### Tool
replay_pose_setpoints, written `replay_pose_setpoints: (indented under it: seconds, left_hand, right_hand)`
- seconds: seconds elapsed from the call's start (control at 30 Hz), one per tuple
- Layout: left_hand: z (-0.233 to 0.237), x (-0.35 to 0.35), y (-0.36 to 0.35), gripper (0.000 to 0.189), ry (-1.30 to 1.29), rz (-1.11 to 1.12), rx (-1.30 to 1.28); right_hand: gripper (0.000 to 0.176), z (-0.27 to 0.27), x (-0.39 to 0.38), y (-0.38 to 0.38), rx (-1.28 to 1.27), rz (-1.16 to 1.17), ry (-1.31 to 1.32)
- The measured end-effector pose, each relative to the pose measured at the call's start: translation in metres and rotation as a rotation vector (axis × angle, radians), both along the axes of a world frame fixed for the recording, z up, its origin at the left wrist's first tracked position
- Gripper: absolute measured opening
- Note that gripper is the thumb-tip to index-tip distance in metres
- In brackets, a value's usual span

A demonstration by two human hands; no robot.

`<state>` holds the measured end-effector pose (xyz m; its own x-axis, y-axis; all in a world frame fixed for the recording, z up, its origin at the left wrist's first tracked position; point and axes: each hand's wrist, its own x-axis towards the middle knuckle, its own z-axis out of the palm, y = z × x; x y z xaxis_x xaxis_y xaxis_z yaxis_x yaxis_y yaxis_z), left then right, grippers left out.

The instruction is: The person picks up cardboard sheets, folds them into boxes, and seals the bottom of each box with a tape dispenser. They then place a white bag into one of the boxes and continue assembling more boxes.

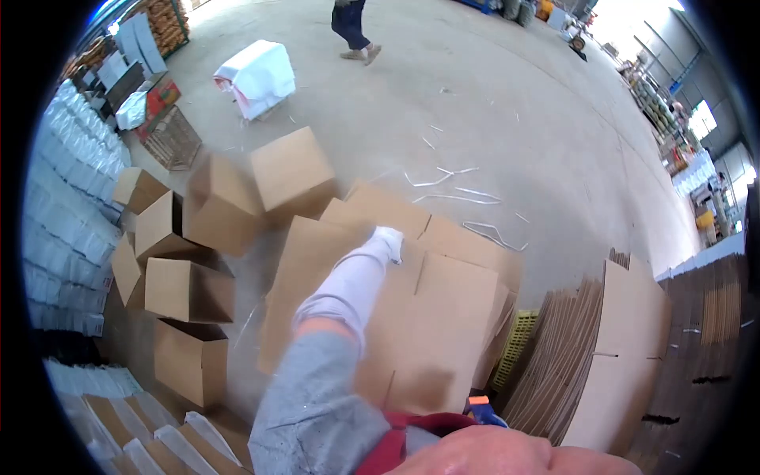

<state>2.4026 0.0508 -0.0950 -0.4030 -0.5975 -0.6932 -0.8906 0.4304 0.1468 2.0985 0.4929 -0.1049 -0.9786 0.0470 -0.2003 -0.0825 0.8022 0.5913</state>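
Note:
My left hand (pixel 388 242), in a white glove with a pale sleeve cover, reaches forward to the upper edge of a flattened cardboard box (pixel 451 317). Its fingers curl down over the edge and are mostly hidden. The flattened box lies on top of a stack of similar flat cardboard boxes (pixel 301 269). My right hand does not show. A blue and orange object (pixel 480 409) sticks out beside my body, at the near edge of the stack.
Several opened cardboard boxes (pixel 190 289) lie on the left, beside stacked white packs (pixel 67 190). Upright flat cardboard (pixel 625 340) and a yellow crate (pixel 516 348) stand right. Strapping scraps (pixel 459 194) litter the floor. Ahead are a white-covered bundle (pixel 257 75) and a person's legs (pixel 351 28).

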Motion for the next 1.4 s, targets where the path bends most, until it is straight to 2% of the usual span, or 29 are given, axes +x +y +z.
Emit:
replay_pose_setpoints:
  seconds: [0.03,0.13,0.17,0.2,0.23,0.27,0.3,0.37,0.4,0.43,0.5,0.53,0.57,0.6,0.63,0.77,0.8,0.83,0.9,0.93,1.0,1.07,1.13,1.2,1.27,1.3,1.33,1.37,1.4]
  left_hand:
    - [0.042,0.015,0.009,0.078,0.073,0.027,-0.106]
    - [0.065,0.054,0.011,0.083,0.185,0.081,-0.020]
    - [0.088,0.065,0.025,0.071,0.245,0.102,-0.111]
    - [0.125,0.075,0.040,0.071,0.229,0.124,-0.142]
    - [0.166,0.081,0.061,0.070,0.251,0.101,-0.125]
    - [0.209,0.084,0.087,0.069,0.273,0.075,-0.098]
    - [0.260,0.083,0.113,0.059,0.272,-0.001,-0.131]
    - [0.347,0.080,0.162,0.042,0.283,-0.169,-0.291]
    - [0.373,0.081,0.184,0.035,0.287,-0.272,-0.419]
    - [0.386,0.082,0.202,0.035,0.276,-0.225,-0.421]
    - [0.402,0.076,0.226,0.029,0.379,-0.421,-0.596]
    - [0.394,0.070,0.231,0.029,0.377,-0.406,-0.600]
    - [0.375,0.062,0.235,0.030,0.276,-0.377,-0.642]
    - [0.359,0.061,0.234,0.031,0.176,-0.350,-0.681]
    - [0.347,0.062,0.233,0.035,0.049,-0.234,-0.701]
    - [0.344,0.065,0.205,0.049,0.307,-0.181,-0.735]
    - [0.338,0.057,0.202,0.049,0.218,-0.155,-0.775]
    - [0.336,0.058,0.198,0.050,0.259,-0.157,-0.789]
    - [0.336,0.060,0.193,0.052,0.270,-0.158,-0.782]
    - [0.342,0.055,0.195,0.052,0.245,-0.161,-0.766]
    - [0.350,0.037,0.200,0.056,0.100,-0.172,-0.729]
    - [0.346,0.023,0.193,0.056,0.046,-0.152,-0.719]
    - [0.351,0.024,0.201,0.055,0.000,-0.165,-0.723]
    - [0.342,0.033,0.201,0.054,0.100,-0.233,-0.754]
    - [0.350,0.034,0.204,0.046,0.070,-0.264,-0.739]
    - [0.357,0.034,0.208,0.042,-0.003,-0.265,-0.685]
    - [0.361,0.039,0.214,0.037,-0.081,-0.250,-0.635]
    - [0.352,0.048,0.221,0.029,0.092,-0.279,-0.690]
    - [0.360,0.050,0.239,0.026,0.216,-0.275,-0.586]
  right_hand:
    - [0.027,-0.010,-0.006,-0.021,-0.213,0.067,-0.064]
    - [0.028,-0.006,-0.033,-0.060,-0.871,0.257,-0.301]
    - [0.028,0.039,-0.032,-0.087,-1.097,0.319,-0.390]
    - [0.029,0.052,-0.047,-0.095,-1.321,0.377,-0.483]
    - [0.029,0.072,-0.068,-0.080,-1.537,0.428,-0.578]
    - [0.029,0.122,-0.086,-0.024,-1.744,0.469,-0.673]
    - [0.029,0.162,-0.097,-0.038,-1.759,0.372,-0.771]
    - [0.029,0.211,-0.112,-0.070,-1.826,0.585,-0.871]
    - [0.028,0.251,-0.104,-0.089,-1.934,0.424,-1.120]
    - [0.029,0.271,-0.103,-0.110,-1.852,0.615,-1.123]
    - [0.028,0.294,-0.092,-0.146,-1.741,0.893,-1.167]
    - [0.028,0.305,-0.082,-0.160,-1.701,0.987,-1.222]
    - [0.027,0.307,-0.066,-0.169,-1.620,0.898,-1.304]
    - [0.026,0.323,-0.040,-0.179,-1.415,1.458,-1.026]
    - [0.023,0.353,0.004,-0.177,-1.149,1.641,-0.877]
    - [0.026,0.356,0.092,-0.175,-0.770,2.065,-0.714]
    - [0.029,0.354,0.100,-0.176,-0.703,2.119,-0.673]
    - [0.029,0.355,0.100,-0.178,-0.695,2.142,-0.681]
    - [0.028,0.353,0.097,-0.184,-0.793,1.904,-0.915]
    - [0.030,0.355,0.095,-0.184,-0.797,1.823,-0.926]
    - [0.033,0.353,0.094,-0.183,-0.692,1.902,-0.764]
    - [0.037,0.339,0.094,-0.185,-0.708,1.938,-0.734]
    - [0.040,0.336,0.093,-0.194,-0.657,1.796,-0.623]
    - [0.042,0.334,0.082,-0.204,-0.683,1.792,-0.621]
    - [0.042,0.325,0.075,-0.213,-0.819,1.798,-0.637]
    - [0.041,0.329,0.074,-0.221,-0.734,1.730,-0.560]
    - [0.040,0.322,0.063,-0.235,-0.873,1.795,-0.648]
    - [0.039,0.325,0.053,-0.246,-0.863,1.803,-0.626]
    - [0.037,0.337,0.046,-0.246,-0.897,1.830,-0.577]
